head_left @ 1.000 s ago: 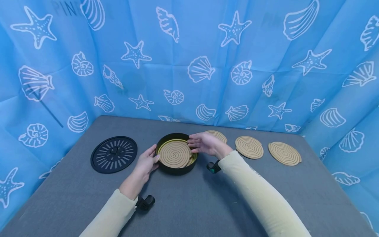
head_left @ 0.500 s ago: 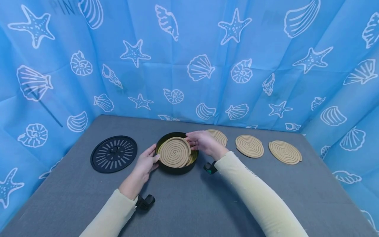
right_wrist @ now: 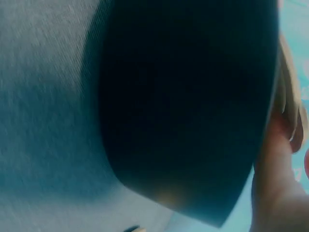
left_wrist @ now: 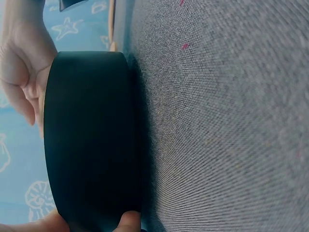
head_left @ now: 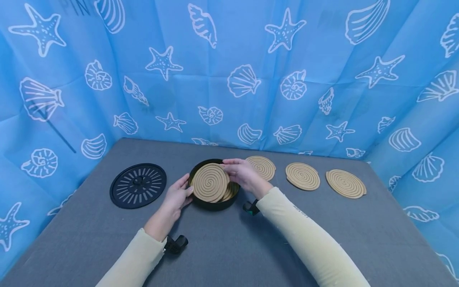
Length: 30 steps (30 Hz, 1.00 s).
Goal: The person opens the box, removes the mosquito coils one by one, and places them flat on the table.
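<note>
A round black tin (head_left: 218,206) stands on the table, more coils (head_left: 232,191) showing inside it. My left hand (head_left: 173,198) grips its left side, with the thumb near the rim and a fingertip low on the wall (left_wrist: 91,135) in the left wrist view. Over the tin's opening, a tan spiral mosquito coil (head_left: 209,182) is tilted up, and my right hand (head_left: 244,174) holds it by its right edge. The right wrist view has a finger (right_wrist: 275,159) against the coil edges (right_wrist: 292,92), just above the tin's dark wall (right_wrist: 183,106).
A black slotted lid (head_left: 138,185) lies left of the tin. To the right, three coils rest in a row on the grey table (head_left: 222,251): a near one (head_left: 261,167), a middle one (head_left: 303,176) and a far one (head_left: 346,183). A blue shell-patterned curtain (head_left: 215,79) surrounds the table.
My right hand has moved slightly left and taken hold of the top coil. That coil has lifted and tilted, uncovering more of those beneath. My left hand stays on the tin.
</note>
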Tool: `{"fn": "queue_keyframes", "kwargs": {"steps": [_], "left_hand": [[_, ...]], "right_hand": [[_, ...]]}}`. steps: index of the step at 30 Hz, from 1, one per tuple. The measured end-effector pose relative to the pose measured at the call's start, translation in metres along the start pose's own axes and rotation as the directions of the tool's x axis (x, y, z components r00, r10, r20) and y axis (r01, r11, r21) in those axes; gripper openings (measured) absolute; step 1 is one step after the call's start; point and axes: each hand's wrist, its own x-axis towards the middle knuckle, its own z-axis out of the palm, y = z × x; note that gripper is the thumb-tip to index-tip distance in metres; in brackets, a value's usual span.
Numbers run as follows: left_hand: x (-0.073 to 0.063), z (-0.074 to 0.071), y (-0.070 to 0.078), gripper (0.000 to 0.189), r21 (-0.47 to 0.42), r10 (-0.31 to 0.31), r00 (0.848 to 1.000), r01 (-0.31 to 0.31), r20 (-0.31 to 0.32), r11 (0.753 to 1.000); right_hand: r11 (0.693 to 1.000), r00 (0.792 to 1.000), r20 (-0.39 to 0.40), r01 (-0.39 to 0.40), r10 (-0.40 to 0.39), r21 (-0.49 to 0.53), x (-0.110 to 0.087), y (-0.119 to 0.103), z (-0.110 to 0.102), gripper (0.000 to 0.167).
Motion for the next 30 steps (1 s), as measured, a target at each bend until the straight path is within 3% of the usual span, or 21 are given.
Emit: {"fn": "queue_keyframes", "kwargs": {"steps": [7, 15, 21, 30], "left_hand": [[-0.001, 0.0, 0.0, 0.058, 0.002, 0.01, 1.0, -0.01, 0.021, 1.0], [-0.001, 0.002, 0.001, 0.058, 0.002, 0.015, 1.0, -0.015, 0.006, 1.0], [-0.001, 0.002, 0.001, 0.058, 0.009, 0.02, 1.0, -0.02, -0.003, 1.0], [-0.001, 0.002, 0.001, 0.057, 0.025, 0.016, 1.0, -0.016, -0.004, 1.0]], "right_hand": [[0.997, 0.999, -0.009, -0.035, 0.036, 0.069, -0.001, 0.004, 0.0, 0.037], [0.999, 1.0, 0.03, 0.004, -0.005, 0.051, -0.003, 0.009, 0.003, 0.044], [0.989, 0.997, 0.073, -0.013, 0.002, 0.15, -0.005, 0.014, 0.009, 0.051], [0.997, 0.996, 0.084, -0.035, 0.029, 0.073, -0.007, 0.017, 0.011, 0.048]]}}
